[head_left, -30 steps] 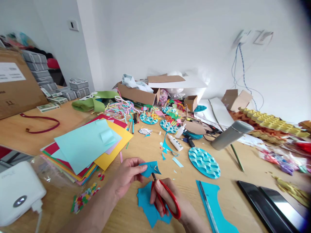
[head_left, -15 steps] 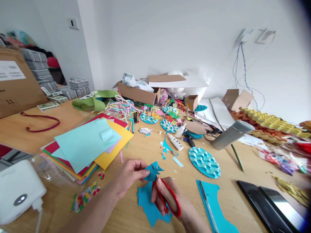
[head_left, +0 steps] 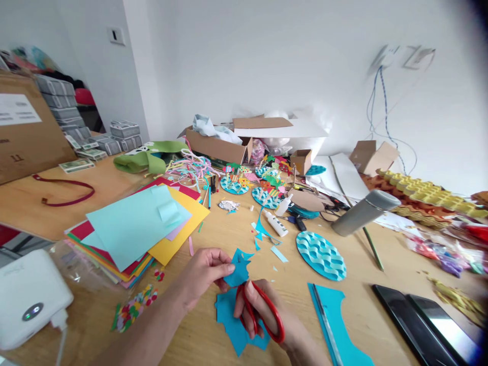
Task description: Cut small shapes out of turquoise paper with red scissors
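Between the thumb and fingers of my left hand [head_left: 208,272] is a small jagged piece of blue paper [head_left: 239,269], held by its left edge. My right hand [head_left: 272,310] grips red-handled scissors [head_left: 273,310], fingers through the loops; their blades are mostly hidden at the lower edge of the blue piece. Beneath the scissors a larger blue paper with a zigzag outline [head_left: 232,320] lies on the table. To the right rests another cut blue sheet [head_left: 339,320] with a pen-like stick [head_left: 326,323] on it.
A stack of coloured paper [head_left: 129,229] and paper dots [head_left: 135,307] lie left, beside a white device [head_left: 32,300]. Ahead are blue scraps [head_left: 280,254], a glue bottle [head_left: 276,223] and a wavy-patterned oval [head_left: 321,255]. A grey cylinder [head_left: 362,213] and black phones [head_left: 407,325] are at right.
The small blue piece has turned and tilted upward in my left hand. The scissors have shifted slightly, their blades less visible now. The view has barely moved.
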Action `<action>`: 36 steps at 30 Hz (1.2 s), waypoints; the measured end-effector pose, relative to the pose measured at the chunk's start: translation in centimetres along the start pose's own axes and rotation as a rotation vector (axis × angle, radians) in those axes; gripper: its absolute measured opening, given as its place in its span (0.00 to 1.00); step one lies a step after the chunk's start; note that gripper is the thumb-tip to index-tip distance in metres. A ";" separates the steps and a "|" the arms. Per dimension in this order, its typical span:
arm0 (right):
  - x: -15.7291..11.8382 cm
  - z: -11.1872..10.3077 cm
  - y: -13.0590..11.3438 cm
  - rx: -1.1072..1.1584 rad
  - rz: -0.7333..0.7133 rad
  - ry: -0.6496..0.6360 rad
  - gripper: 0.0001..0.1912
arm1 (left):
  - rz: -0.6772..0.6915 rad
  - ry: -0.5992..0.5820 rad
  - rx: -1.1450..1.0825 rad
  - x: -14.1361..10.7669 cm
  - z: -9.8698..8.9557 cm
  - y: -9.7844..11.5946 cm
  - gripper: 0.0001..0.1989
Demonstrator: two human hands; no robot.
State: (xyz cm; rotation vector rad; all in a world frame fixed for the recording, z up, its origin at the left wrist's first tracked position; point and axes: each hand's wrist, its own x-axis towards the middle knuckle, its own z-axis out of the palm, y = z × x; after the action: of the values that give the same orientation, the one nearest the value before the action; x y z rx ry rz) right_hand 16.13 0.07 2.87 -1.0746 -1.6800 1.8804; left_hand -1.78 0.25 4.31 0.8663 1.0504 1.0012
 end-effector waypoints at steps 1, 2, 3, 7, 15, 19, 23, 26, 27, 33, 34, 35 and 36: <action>0.0 0.0 0.0 0.000 0.003 -0.005 0.37 | -0.001 -0.002 -0.002 0.0 0.0 0.1 0.16; 0.0 0.1 0.0 -0.001 0.007 -0.007 0.38 | 0.000 -0.003 0.003 -0.1 0.0 0.1 0.15; 0.0 0.1 -0.1 -0.007 0.011 -0.004 0.38 | 0.004 -0.002 0.012 -0.1 0.1 0.1 0.15; -0.2 0.1 -0.3 -0.023 0.024 0.020 0.38 | 0.022 0.016 0.070 -0.2 0.2 0.2 0.14; -0.1 0.1 0.0 0.023 0.024 0.013 0.37 | 0.023 0.023 0.085 0.0 0.2 -0.1 0.16; -0.1 0.3 -0.2 0.031 0.024 0.026 0.38 | 0.011 0.022 0.072 0.1 0.2 -0.2 0.17; -0.1 0.2 -0.3 0.010 0.025 0.005 0.37 | 0.001 0.015 0.082 0.1 0.2 -0.1 0.16; -0.1 0.2 -0.3 0.000 0.028 -0.007 0.37 | -0.004 0.008 0.076 0.1 0.3 -0.2 0.16; -0.1 0.2 -0.3 -0.002 0.028 -0.003 0.37 | -0.004 0.008 0.075 0.1 0.3 -0.2 0.16; -0.1 0.3 -0.4 -0.004 0.041 0.016 0.38 | -0.007 0.012 0.079 0.1 0.2 -0.3 0.18; -0.1 0.3 -0.4 -0.003 0.042 0.012 0.38 | -0.008 0.013 0.077 0.1 0.2 -0.4 0.18; -0.1 0.3 -0.4 -0.001 0.040 0.011 0.38 | -0.009 0.014 0.076 0.1 0.2 -0.3 0.18; -0.1 0.4 -0.4 -0.001 0.039 0.011 0.38 | -0.011 0.016 0.075 0.1 0.2 -0.3 0.18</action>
State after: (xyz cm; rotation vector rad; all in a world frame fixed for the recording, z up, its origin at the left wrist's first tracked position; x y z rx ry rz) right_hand 15.83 -0.13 3.26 -1.1240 -1.6659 1.8947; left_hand -1.46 0.23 4.03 0.9137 1.1106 0.9657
